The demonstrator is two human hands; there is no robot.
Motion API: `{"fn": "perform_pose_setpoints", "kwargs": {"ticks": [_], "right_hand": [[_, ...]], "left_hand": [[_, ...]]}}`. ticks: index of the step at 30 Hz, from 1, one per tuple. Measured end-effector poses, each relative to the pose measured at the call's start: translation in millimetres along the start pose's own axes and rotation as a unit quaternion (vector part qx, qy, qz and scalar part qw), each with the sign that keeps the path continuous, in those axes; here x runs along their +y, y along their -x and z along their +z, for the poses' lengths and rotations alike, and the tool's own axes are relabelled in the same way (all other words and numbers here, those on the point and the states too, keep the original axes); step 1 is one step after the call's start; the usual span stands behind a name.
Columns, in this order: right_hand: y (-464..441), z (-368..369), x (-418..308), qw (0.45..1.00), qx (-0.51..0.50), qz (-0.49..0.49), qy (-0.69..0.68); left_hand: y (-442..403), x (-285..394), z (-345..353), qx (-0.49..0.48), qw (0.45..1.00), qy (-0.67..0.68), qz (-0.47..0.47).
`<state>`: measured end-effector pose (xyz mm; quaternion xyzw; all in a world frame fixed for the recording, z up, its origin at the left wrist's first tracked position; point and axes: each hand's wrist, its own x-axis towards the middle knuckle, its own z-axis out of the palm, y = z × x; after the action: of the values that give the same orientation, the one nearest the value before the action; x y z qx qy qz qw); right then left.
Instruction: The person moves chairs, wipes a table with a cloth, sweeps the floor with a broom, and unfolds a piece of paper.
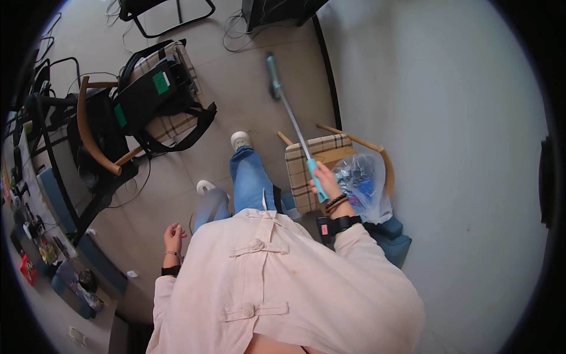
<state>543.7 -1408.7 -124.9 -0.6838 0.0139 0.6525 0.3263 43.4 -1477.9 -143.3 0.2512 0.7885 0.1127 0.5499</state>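
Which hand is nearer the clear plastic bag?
Right: the right hand is close beside the plastic bag; the left hand hangs farther away, on the body's other side.

The right hand [326, 182] grips the teal handle [312, 170] of a long-handled tool [291, 112] above the plaid seat [299, 177] of a wooden chair [388, 165]. The pole slants forward across the seat's far edge; its blurred head [272, 72] is over the floor [236, 88], near the dark skirting [328, 71], though contact cannot be told. A clear plastic bag [368, 177] of mixed items lies toward the seat's wall-side edge. The left hand [174, 238], fingers curled, hangs beside the pale jacket [259, 277]. Well ahead, a second chair [94, 147] bears a black bag [141, 106] with green labels across its seat.
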Motion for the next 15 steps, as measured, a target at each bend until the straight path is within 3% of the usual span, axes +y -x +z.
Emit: {"fn": "perform_pose_setpoints", "kwargs": {"ticks": [4, 8, 10, 13, 15], "right_hand": [[-77.3, -6.0, -43.3, 0.982, 0.032, -0.031, 0.186], [-143.4, 57.2, -63.5, 0.97, 0.087, -0.012, 0.228], [-140.4, 69.8, -17.2, 0.961, 0.024, -0.048, 0.27], [-87.4, 65.7, 46.3, 0.927, -0.052, 0.016, 0.37], [-44.6, 71.0, 33.7, 0.941, -0.056, 0.055, 0.328]], "left_hand": [[12.2, 1.1, 0.5, 0.033, 0.998, 0.042, -0.037], [26.3, -16.3, -1.4, 0.045, 0.996, 0.042, -0.06], [33.3, -22.2, 0.7, 0.064, 0.994, 0.062, -0.067], [35.7, -22.0, 10.6, 0.065, 0.993, 0.068, -0.069], [35.3, -27.6, 11.0, 0.052, 0.995, 0.053, -0.073]]}}
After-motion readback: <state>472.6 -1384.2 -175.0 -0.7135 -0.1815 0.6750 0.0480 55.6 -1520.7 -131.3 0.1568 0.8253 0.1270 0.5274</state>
